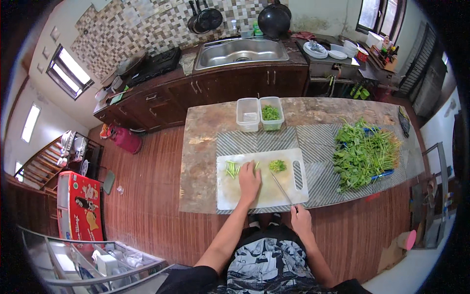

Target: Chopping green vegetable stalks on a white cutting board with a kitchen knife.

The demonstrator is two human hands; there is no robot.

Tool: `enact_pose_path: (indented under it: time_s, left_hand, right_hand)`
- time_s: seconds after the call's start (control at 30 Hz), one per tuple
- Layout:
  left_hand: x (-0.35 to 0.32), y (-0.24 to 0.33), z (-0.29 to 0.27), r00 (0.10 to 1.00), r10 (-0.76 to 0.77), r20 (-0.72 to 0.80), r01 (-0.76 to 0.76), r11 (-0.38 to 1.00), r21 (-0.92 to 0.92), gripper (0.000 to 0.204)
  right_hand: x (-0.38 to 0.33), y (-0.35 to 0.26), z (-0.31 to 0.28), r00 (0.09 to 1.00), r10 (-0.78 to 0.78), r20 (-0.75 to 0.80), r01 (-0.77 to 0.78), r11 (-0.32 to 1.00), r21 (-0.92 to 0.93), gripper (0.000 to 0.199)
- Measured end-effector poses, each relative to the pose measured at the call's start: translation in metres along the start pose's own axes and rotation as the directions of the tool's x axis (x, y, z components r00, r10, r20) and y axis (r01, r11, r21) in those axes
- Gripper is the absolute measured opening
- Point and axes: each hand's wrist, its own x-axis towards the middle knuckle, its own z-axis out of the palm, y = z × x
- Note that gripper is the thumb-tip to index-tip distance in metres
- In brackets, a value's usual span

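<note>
A white cutting board with a slotted handle lies in front of me on the table. My left hand presses down on it, fingers bent over some green stems whose ends poke out beside the fingertips. More cut stems lie just left of that hand. My right hand grips a knife by its handle at the board's near right edge. The blade slants up and left across the board, apart from the stems. A small heap of chopped greens sits beyond the knife tip, near the board's handle slot.
Behind the board stand a clear plastic container and another container holding chopped greens. A large pile of leafy greens covers a blue tray at the right. Striped mats cover part of the table. Across the room is a sink.
</note>
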Motion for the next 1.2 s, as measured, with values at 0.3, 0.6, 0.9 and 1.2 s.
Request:
enact_pose_path:
  time_s: [0.3,0.6,0.9,1.2]
  left_hand:
    - [-0.020,-0.016,-0.016,0.983,-0.039,0.177,0.016,0.992,0.127,0.010]
    - [-0.042,-0.040,-0.071,0.965,-0.258,0.041,0.251,0.958,0.138,0.014]
    - [-0.010,-0.065,-0.065,0.912,-0.405,-0.062,0.408,0.911,0.063,0.016]
    - [0.004,-0.069,-0.061,0.877,-0.480,0.031,0.463,0.860,0.215,0.017]
  right_hand:
    - [0.004,-0.007,-0.004,0.999,0.024,0.024,-0.025,0.999,0.032,0.031]
    - [0.008,0.000,-0.001,0.999,-0.013,0.051,0.013,1.000,0.002,0.032]
    - [0.021,-0.002,0.006,0.994,-0.053,0.093,0.053,0.999,0.003,0.031]
    - [0.017,-0.003,0.007,0.993,-0.080,0.085,0.078,0.997,0.018,0.034]
